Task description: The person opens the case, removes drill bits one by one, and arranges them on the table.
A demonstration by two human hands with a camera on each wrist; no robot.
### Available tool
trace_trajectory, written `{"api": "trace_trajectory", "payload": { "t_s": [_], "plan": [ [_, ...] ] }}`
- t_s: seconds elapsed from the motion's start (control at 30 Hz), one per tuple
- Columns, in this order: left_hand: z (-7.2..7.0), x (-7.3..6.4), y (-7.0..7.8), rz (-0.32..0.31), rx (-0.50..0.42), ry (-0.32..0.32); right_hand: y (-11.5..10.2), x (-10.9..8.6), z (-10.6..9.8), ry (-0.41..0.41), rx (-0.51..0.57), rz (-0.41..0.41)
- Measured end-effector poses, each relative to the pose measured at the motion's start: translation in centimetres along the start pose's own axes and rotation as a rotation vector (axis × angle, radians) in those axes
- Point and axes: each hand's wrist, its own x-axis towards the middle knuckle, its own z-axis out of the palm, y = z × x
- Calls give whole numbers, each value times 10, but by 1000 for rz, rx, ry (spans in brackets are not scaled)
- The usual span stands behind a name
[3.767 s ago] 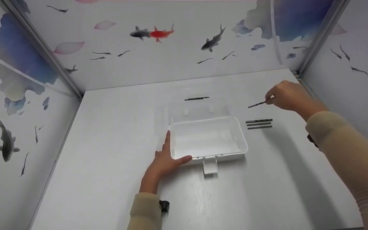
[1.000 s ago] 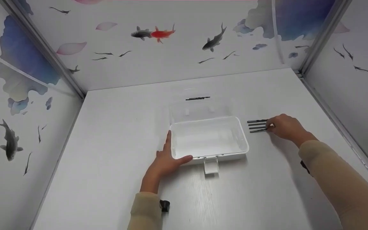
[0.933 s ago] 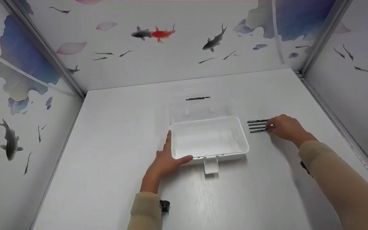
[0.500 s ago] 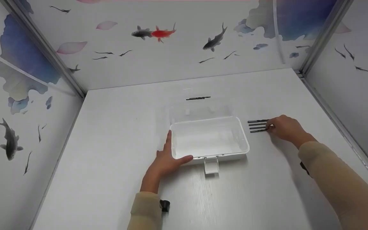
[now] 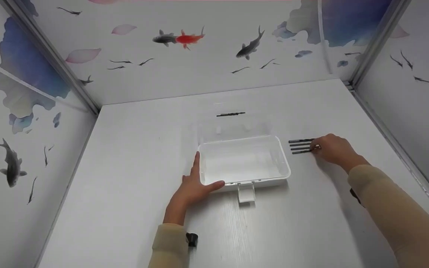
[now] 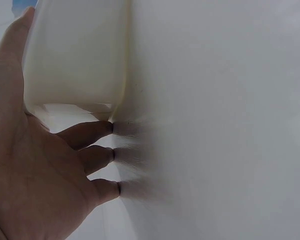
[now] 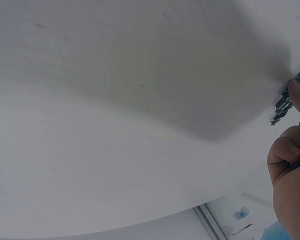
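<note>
A white plastic box (image 5: 288, 169) stands with its clear lid (image 5: 233, 130) folded back and its front latch (image 5: 246, 194) hanging down. My left hand (image 5: 192, 188) rests against the box's front left corner, index finger along the left side and thumb at the front rim. In the left wrist view, the other fingertips (image 6: 107, 127) touch the table. Right of the box lie several dark drill bits (image 5: 299, 141) side by side. My right hand (image 5: 331, 149) pinches the right end of the nearest drill bit (image 5: 300, 152), covering the row's right ends. Spiral flutes show in the right wrist view.
More thin drill bits (image 5: 231, 114) lie close together behind the box, overlapping the clear lid's area in this view. A white table (image 5: 125, 178) runs back to printed panels (image 5: 214, 74) at the rear and both sides.
From the far right, my right hand has come down towards me with a drill bit to the row, which now has one more bit. Over the last second both hands hold nearly still.
</note>
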Motion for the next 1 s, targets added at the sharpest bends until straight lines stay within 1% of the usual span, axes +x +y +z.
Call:
{"api": "trace_trajectory", "payload": {
  "t_s": [0.3, 0.47, 0.6, 1.0],
  "plan": [
    [0, 0, 0, 5, 7, 4, 3, 0, -1, 12, -11, -2],
    [0, 1, 1, 2, 9, 11, 4, -1, -5, 13, -4, 8],
    [-1, 0, 0, 10, 0, 7, 5, -1, -10, 25, -16, 1],
    [-1, -1, 0, 12, -6, -1, 10, -6, -49, 57, -36, -28]
  ]
}}
